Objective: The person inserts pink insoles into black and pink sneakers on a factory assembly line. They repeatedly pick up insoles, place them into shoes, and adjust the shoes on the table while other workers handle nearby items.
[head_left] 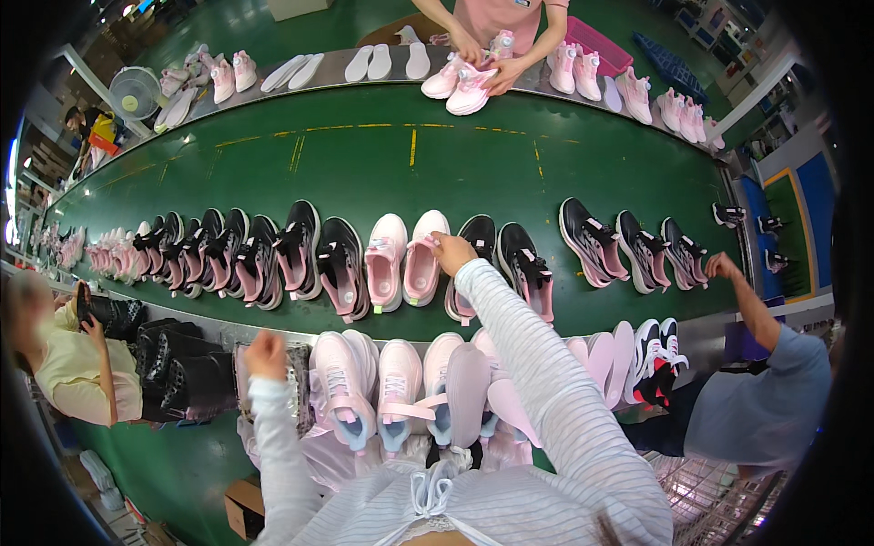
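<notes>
My right hand (pixel 452 254) reaches across the green belt with its fingers closed on the tongue area of a pale pink sneaker (pixel 424 273). Its matching sneaker (pixel 385 259) stands close on the left, also on the belt. Black sneakers with pink linings flank the pair, one black sneaker (pixel 341 267) to the left and another black sneaker (pixel 526 264) to the right. My left hand (pixel 266 355) is over the near ledge, left of a row of pink sneakers (pixel 401 373). Motion smears its fingers, and I cannot make out anything in it.
The green belt (pixel 364 173) carries rows of shoes. Insoles (pixel 467 391) and black-and-white sneakers (pixel 657 350) line the near ledge; black boots (pixel 191 373) are at left. Across the belt a person handles pink sneakers (pixel 469 86). Other people stand left and right, one arm (pixel 751 296) extending toward the belt.
</notes>
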A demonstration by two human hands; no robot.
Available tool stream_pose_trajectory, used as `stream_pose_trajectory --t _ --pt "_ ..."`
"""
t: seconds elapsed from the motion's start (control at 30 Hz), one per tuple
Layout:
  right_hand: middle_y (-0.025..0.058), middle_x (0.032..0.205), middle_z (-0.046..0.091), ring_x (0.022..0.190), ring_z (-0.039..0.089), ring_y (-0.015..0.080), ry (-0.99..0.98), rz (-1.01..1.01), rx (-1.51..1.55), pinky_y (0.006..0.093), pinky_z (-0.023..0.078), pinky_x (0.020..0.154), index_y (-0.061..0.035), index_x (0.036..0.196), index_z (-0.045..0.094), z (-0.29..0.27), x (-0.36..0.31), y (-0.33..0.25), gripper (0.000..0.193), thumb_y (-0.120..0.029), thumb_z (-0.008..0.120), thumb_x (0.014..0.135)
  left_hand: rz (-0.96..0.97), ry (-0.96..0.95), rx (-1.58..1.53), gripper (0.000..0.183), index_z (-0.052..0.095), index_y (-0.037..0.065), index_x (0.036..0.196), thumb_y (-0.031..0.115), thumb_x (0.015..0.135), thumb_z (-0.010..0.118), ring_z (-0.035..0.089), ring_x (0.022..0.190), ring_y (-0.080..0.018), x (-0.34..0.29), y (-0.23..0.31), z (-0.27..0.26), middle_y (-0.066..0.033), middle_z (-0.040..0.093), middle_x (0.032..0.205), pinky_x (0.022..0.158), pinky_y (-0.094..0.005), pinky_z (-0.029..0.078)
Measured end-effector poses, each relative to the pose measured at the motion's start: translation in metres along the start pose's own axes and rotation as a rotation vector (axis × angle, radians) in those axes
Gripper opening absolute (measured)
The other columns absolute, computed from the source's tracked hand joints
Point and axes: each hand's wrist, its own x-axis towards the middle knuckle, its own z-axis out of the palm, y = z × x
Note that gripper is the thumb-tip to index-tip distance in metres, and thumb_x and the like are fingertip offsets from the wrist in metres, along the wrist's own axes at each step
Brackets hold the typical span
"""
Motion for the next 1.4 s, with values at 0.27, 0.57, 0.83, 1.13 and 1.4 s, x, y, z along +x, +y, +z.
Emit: stream_pose_trajectory --t 0.27,0.57,0.83,1.13,1.4 --pt "0.0091 0.070 0.058 0.062 0.054 0.0106 -0.048 -0.142 0.459 0.0224 0.041 0.058 -0.0016 0.101 0.049 -0.073 -0.074 0.014 0.028 -0.009 0.048 0.074 0.055 -0.325 0.837 0.013 0.052 0.005 0.071 0.013 0.064 0.059 0.052 0.061 -0.0305 -0.058 -0.146 -0.081 -0.0137 0.054 0.068 0.056 -0.0360 0.041" --pt "0.0074 0.081 0.056 0.072 0.053 0.0110 0.400 0.251 0.960 0.0215 0.042 0.064 0.0004 0.102 0.046 -0.158 -0.244 0.053 0.026 -0.009 0.044 0.078 1.072 -0.662 0.586 0.049 0.045 -0.003 0.100 0.022 0.062 0.061 0.039 0.102 -0.0279 0.017 0.077 0.115 -0.0154 0.042 0.109 0.088 -0.0317 0.031" --pt "0.0120 0.071 0.058 0.058 0.057 0.0153 0.846 0.743 0.942 0.0207 0.046 0.050 0.0036 0.093 0.049 -0.104 -0.399 0.097 0.023 -0.014 0.043 0.078 1.056 -0.993 1.367 0.046 0.045 0.019 0.108 0.022 0.063 0.054 0.043 0.101 -0.0276 0.044 0.094 0.219 -0.0062 0.039 0.113 0.086 -0.0426 0.028" --pt "0.0087 0.069 0.057 0.058 0.053 0.0096 0.752 0.648 0.987 0.0178 0.041 0.050 0.0022 0.090 0.051 -0.090 -0.377 0.113 0.020 -0.013 0.046 0.078 1.005 -1.124 1.046 0.033 0.057 0.011 0.089 0.032 0.063 0.056 0.041 0.101 -0.0322 0.061 0.065 0.227 -0.0124 0.036 0.114 0.090 -0.0523 0.016" --pt "0.0075 0.084 0.055 0.080 0.052 0.0228 0.423 0.412 0.238 0.0328 0.041 0.070 -0.0098 0.098 0.050 -0.150 -0.242 0.137 0.029 -0.017 0.054 0.070 0.798 -0.833 1.229 0.057 0.045 0.011 0.108 0.027 0.057 0.065 0.031 0.109 -0.0305 0.006 0.142 0.183 -0.0095 0.035 0.117 0.091 -0.0363 0.027"
